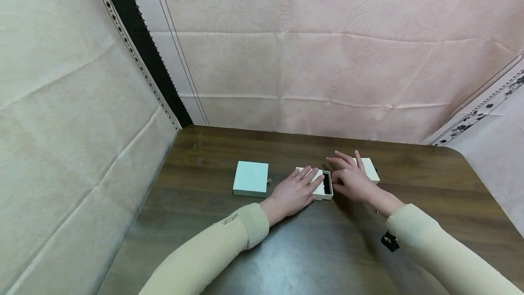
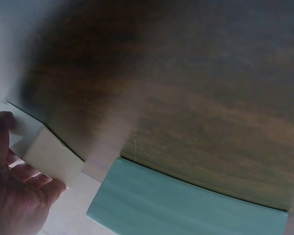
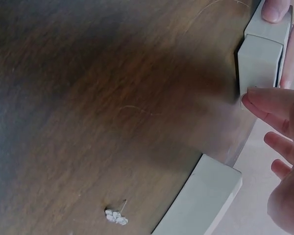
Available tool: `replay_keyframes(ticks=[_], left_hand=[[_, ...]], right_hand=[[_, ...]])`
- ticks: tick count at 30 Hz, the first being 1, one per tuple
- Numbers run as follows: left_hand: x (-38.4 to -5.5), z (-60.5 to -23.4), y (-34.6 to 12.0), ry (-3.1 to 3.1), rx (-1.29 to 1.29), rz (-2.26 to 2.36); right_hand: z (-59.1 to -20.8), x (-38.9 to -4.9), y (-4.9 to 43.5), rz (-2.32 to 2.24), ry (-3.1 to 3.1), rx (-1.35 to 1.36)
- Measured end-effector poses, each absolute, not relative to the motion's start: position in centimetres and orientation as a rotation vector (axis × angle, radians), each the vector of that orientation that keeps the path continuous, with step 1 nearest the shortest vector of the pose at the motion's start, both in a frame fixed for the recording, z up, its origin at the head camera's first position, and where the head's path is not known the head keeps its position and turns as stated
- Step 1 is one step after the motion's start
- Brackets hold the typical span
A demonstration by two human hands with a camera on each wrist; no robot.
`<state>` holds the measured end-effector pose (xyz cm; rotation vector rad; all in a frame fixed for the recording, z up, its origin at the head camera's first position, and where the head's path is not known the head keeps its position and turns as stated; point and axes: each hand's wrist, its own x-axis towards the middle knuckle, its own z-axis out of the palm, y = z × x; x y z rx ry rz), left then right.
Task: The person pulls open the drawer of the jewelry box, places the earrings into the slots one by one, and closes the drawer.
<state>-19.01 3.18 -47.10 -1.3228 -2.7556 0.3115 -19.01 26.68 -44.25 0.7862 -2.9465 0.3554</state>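
A white, rectangular slide-out box, card-like in look, (image 1: 319,191) lies under the fingers of the left hand (image 1: 292,191), its white tray with a black interior (image 3: 259,61) standing partly out of the outer sleeve toward the right hand (image 1: 355,182). The left hand holds the sleeve, its thumb against the near side and its fingers laid, slightly spread, over the top. The right hand pinches the tray's outer end between thumb and a fingertip, its other fingers apart from the box.

Just beyond the right hand, to its right and partly hidden by it, sits a second white, rectangular box (image 1: 369,169). On the near side of the right wrist lies a small, silvery, clustered ornament on a thin pin (image 3: 115,216). Left of the left hand, near it but apart, rests a mint-green, square, flat-topped box (image 1: 251,176) with a small brownish tab at its right side.

Beneath both hands spreads a dark brown, wood-grained desk (image 1: 430,185). Pale yellow-green garment sleeves (image 1: 213,245) reach down to the wrists, the left one bearing small dark lettering. Beyond the hands, behind the desk, hangs a creased, cream, faintly flower-patterned cloth (image 1: 327,67).
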Motion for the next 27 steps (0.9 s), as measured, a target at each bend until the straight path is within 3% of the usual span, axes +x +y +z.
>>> replay_keyframes(ticks=[27], left_hand=[[-19.1, -47.1, 3.3, -2.762, -1.324, 0.313]], right_hand=[[-45.1, -19.5, 25.4, 0.519, -2.889, 0.796]])
